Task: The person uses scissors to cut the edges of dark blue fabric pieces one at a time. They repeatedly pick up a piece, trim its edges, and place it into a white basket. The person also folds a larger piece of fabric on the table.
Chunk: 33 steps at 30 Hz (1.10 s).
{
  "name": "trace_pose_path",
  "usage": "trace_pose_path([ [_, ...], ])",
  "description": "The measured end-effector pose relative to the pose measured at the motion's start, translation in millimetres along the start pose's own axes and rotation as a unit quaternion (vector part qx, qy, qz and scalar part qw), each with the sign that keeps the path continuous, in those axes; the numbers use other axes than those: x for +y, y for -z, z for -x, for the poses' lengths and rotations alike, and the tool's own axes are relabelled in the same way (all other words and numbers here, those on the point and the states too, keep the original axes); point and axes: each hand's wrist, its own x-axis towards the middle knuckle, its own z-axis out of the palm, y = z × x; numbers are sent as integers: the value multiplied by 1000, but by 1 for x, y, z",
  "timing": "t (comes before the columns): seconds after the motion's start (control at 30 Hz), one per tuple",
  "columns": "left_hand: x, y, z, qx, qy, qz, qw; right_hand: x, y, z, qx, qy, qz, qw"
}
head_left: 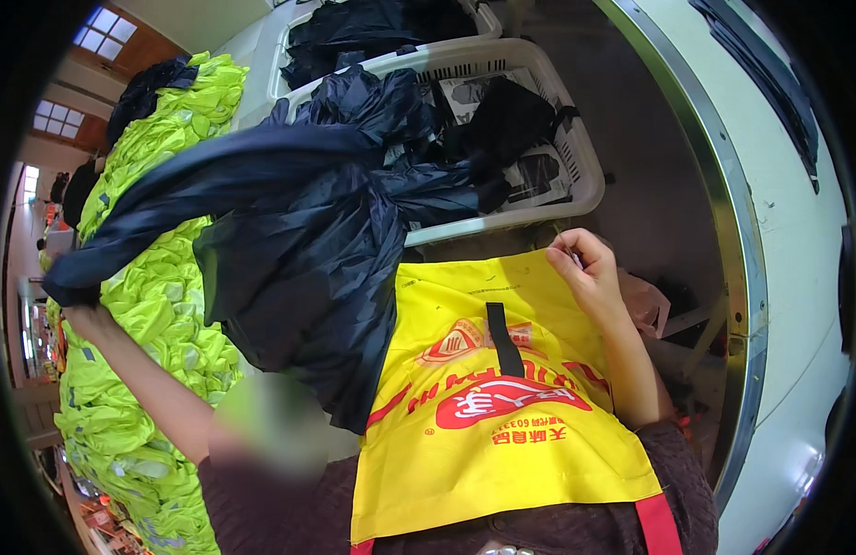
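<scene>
Over basket — left hand lifts jacket

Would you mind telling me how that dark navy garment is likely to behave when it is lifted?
The dark navy garment probably handles floppy: it sags in folds from the left hand. Its sheen suggests thin, slippery, light fabric. It trails from the white basket, so it may snag.

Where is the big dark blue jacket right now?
In the head view, the dark blue jacket hangs left of centre from the left hand, between the neon-yellow vests and the yellow apron.
</scene>
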Motion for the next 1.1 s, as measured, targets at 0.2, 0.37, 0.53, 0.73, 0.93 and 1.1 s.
trace_pose_path([
  [0.2, -98, 17, 98, 421, -11, -242, 874, 48, 3, 4, 0, -93, -23, 995],
  [0.37, -144, -287, 240, -145, -250, -402, 869, 90, 2, -2, 10, -123, 24, 992],
  [0.53, -272, -437, 339, -497, -122, -285, 811, 136, 23, -5, 60, -116, 175, 976],
  [0.73, -408, -482, 355, -532, -142, -522, 651, 151, 31, 3, 75, -154, 222, 960],
  [0.93, -387, -506, 327, -547, 308, -209, 750, 186, 33, -9, 158, -183, 49, 969],
  [1.1, -369, -499, 322, -598, -118, -248, 753, 182, 17, -53, 155, -348, -345, 858],
])
